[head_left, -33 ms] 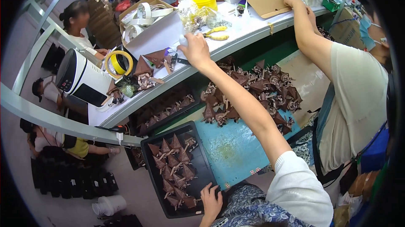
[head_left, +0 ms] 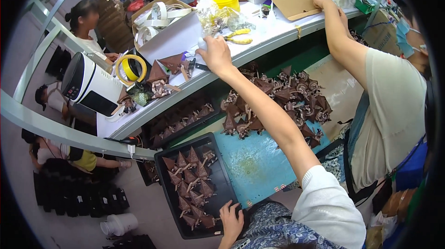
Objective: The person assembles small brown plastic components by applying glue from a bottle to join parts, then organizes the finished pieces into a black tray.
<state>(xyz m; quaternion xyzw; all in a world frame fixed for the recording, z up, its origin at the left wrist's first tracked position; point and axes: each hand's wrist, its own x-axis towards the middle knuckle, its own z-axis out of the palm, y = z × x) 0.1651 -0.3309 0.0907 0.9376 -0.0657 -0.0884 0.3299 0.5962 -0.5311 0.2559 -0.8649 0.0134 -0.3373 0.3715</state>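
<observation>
My right hand (head_left: 217, 55) is stretched out over the white shelf (head_left: 183, 43), its fingers closed around a small whitish bottle (head_left: 202, 44), mostly hidden by the hand. My left hand (head_left: 232, 219) lies with fingers apart at the near right rim of a black tray (head_left: 224, 175) and holds nothing. Several brown pointed figurines (head_left: 202, 170) lie in rows in that tray. A heap of similar figurines (head_left: 282, 91) covers the far part of the blue work mat (head_left: 250, 165). More brown pieces (head_left: 172, 63) sit on the shelf beside my right hand.
Yellow-handled pliers (head_left: 239, 37), a yellow tub (head_left: 224, 0), a box of white rings (head_left: 160, 17) and a white appliance (head_left: 99, 84) stand on the shelf. Beneath it is another filled tray (head_left: 185, 121). A co-worker's arm (head_left: 340, 40) reaches over the shelf at right.
</observation>
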